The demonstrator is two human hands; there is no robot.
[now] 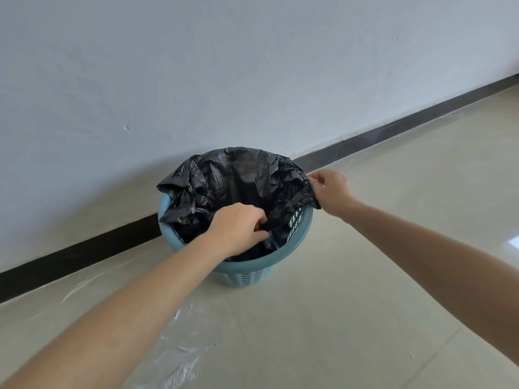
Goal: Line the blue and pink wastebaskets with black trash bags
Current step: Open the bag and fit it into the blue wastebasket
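Note:
A blue slotted wastebasket (247, 272) stands on the floor against the wall. A crumpled black trash bag (238, 181) sits in its mouth, draped over the far and right parts of the rim, while the near and left rim shows bare blue. My left hand (238, 227) reaches into the basket and pinches the bag's near edge. My right hand (331, 192) grips the bag's edge outside the right rim. The pink wastebasket is not in view.
A white wall (196, 80) with a black baseboard (393, 130) runs right behind the basket. Pale glossy floor tiles (337, 318) surround it, with thin clear plastic film (179, 357) lying on the floor at the front left.

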